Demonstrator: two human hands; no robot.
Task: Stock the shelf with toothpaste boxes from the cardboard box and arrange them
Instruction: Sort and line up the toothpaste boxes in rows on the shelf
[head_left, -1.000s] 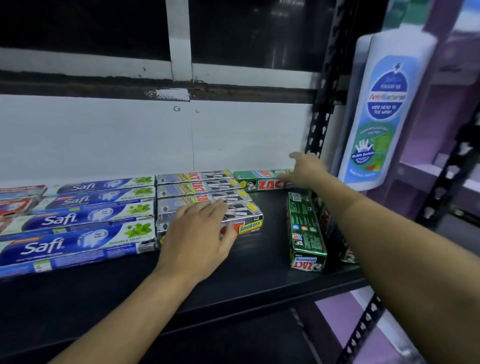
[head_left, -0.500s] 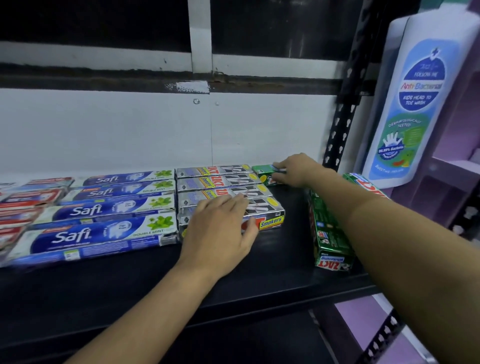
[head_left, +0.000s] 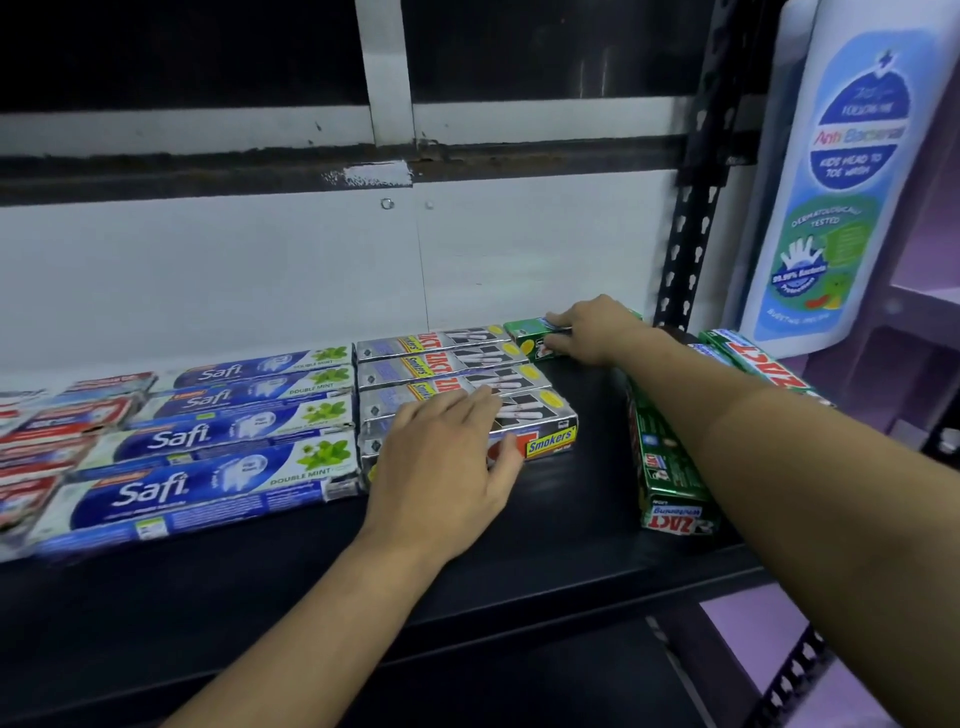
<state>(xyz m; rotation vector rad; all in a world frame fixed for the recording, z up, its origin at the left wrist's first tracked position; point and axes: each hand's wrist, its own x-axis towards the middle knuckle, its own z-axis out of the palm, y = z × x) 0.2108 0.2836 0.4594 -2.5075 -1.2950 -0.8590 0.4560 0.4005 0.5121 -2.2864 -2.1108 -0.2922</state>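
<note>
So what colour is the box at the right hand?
It's a green box, best seen in the head view.

1. The shelf (head_left: 571, 566) is black and flat, and all the boxes lie on it.
2. The red-and-white boxes (head_left: 62, 421) lie flat at the far left (blurred, so the name cannot be read).
3. The blue Safi boxes (head_left: 208, 441) lie flat in four rows, long sides together, just left of the silver ones.
4. The silver Zact Smokers boxes (head_left: 452, 358) also lie flat in four rows. The left hand (head_left: 441, 457) rests flat on the front ones.
5. One green box (head_left: 524, 335) lies at the back, just beside the right end of the rear silver box. The right hand (head_left: 597, 330) grips it.
6. The green Zact boxes (head_left: 670, 467) at the right point one end to the front edge (partly hidden).
</note>
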